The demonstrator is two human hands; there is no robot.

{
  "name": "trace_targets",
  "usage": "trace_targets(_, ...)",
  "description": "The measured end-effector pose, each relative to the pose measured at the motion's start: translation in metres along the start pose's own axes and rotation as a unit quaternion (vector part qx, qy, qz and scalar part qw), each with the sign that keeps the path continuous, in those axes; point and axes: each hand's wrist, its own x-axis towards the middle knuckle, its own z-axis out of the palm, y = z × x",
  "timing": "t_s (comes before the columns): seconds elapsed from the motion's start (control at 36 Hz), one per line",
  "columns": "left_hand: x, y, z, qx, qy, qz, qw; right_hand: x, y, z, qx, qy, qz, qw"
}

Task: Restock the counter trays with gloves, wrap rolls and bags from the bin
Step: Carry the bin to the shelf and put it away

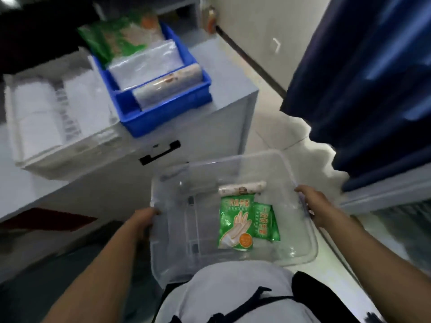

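Observation:
A clear plastic bin (300, 250) hangs in front of my waist, carried by both hands. My left hand (143, 220) grips its left rim and my right hand (311, 203) grips its right rim. Inside lie two green glove packs (235, 223) and, behind them, one wrap roll (242, 187). On the grey counter stands a blue tray (168, 113) holding a green glove pack (109, 40), clear bags (144, 64) and a wrap roll (166, 89).
A white tray (60, 145) with white stacked goods sits left of the blue tray. The grey cabinet (203, 141) has a black handle (159, 153) on its front. A dark blue curtain (363, 85) hangs at the right, above pale floor.

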Motion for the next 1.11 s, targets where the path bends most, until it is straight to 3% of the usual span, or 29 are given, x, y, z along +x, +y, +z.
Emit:
trace_targets(0.17,-0.022,0.104,0.109,0.131,-0.037,0.076,0.988,-0.006,0.04,-0.095,0.167,0.089,0.038,0.981)
trace_targets(0.28,-0.028,0.166,0.176,0.226,-0.056,0.134,0.963,-0.014,0.072,-0.135,0.231,0.132,0.112,0.957)
trace_targets(0.58,-0.067,0.319,0.317,0.402,-0.152,0.226,0.874,-0.015,0.104,-0.147,0.382,0.275,0.208,0.858)
trace_targets(0.67,-0.084,0.371,0.346,0.415,-0.188,0.244,0.856,-0.016,0.086,-0.151,0.405,0.285,0.21,0.843)
trace_targets(0.78,-0.096,0.436,0.364,0.449,-0.181,0.254,0.837,-0.025,0.038,-0.155,0.416,0.29,0.195,0.84)
trace_targets(0.94,-0.077,0.522,0.369,0.393,-0.154,0.316,0.85,-0.003,-0.049,-0.16,0.418,0.286,0.112,0.855)
trace_targets(1.11,-0.052,0.586,0.364,0.368,-0.102,0.306,0.872,0.079,-0.124,-0.183,0.386,0.261,0.079,0.881)
